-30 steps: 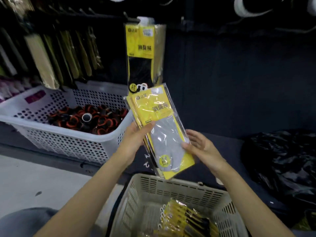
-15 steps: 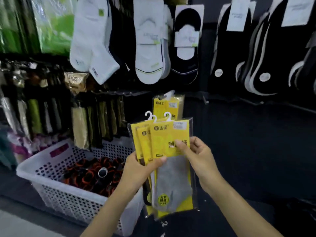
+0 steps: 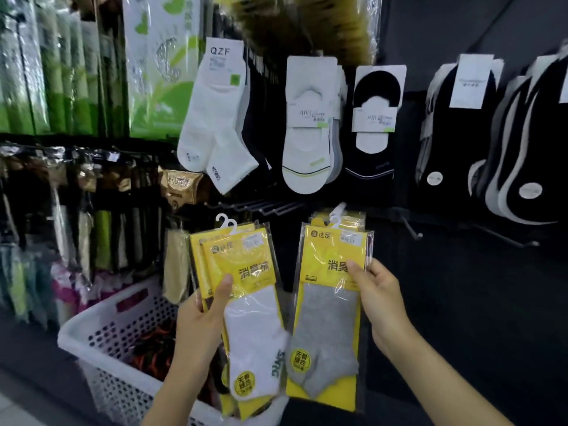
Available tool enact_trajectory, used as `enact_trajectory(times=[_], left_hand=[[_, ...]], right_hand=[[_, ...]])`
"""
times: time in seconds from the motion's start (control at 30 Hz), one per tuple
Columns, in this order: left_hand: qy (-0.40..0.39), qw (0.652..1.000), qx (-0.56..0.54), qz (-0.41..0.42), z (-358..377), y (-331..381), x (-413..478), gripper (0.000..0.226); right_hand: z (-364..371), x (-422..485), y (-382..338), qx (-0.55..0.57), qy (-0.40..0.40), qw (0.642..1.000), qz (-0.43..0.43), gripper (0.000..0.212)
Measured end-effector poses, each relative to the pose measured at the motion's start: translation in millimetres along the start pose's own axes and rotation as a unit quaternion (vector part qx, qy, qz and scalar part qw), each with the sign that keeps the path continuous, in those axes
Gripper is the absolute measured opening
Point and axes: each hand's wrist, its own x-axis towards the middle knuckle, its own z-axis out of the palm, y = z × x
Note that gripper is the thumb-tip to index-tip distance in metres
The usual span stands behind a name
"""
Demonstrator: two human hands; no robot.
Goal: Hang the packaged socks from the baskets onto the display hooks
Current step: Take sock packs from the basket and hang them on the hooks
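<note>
hanging step: right hand [image 3: 379, 298] pinches grey sock pack [image 3: 327, 327]; left hand [image 3: 199, 327] grips white-sock stack [image 3: 246, 305]. next: hanger [image 3: 335, 222] onto hook [image 3: 266, 206], centre frame.

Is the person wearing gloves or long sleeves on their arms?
No. The left hand and right hand are bare: no gloves, rings or watch. The left forearm and right forearm are bare too; no sleeve shows in view.

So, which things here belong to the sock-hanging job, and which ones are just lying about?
Job: grey-sock pack, held by right hand; white-sock packs, held by left hand; bare display hooks.
Just there: white basket; hung white socks; black socks; green packages.
</note>
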Motion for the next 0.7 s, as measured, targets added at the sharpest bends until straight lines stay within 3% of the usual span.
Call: enact_trajectory(times=[0.23,0.4,0.53,0.6,0.7], left_hand=[[0.023,1.000,0.005,0.009,-5.6,0.7,5.3,0.058],[0.008,1.000,0.017,-0.016,0.3,-8.1,2.8,0.054],[-0.013,0.999,-0.012,-0.027,7.4,-7.5,-2.5,0.052],[-0.035,0.999,-0.023,-0.024,14.2,-6.3,-7.0,0.047],[-0.076,0.996,-0.035,-0.019,26.9,-7.2,-12.4,0.038]], right_hand=[[9.1,37.9,16.9,-0.044,0.049,0.997,0.048,0.013],[0.6,67.0,33.2,-0.066,0.170,0.980,0.083,0.029],[-9.8,55.1,43.4,-0.105,0.250,0.960,0.065,0.025],[-6.7,38.4,41.5,-0.110,0.198,0.974,0.027,0.020],[12.4,2.8,29.1,-0.048,0.018,0.998,0.025,0.022]])
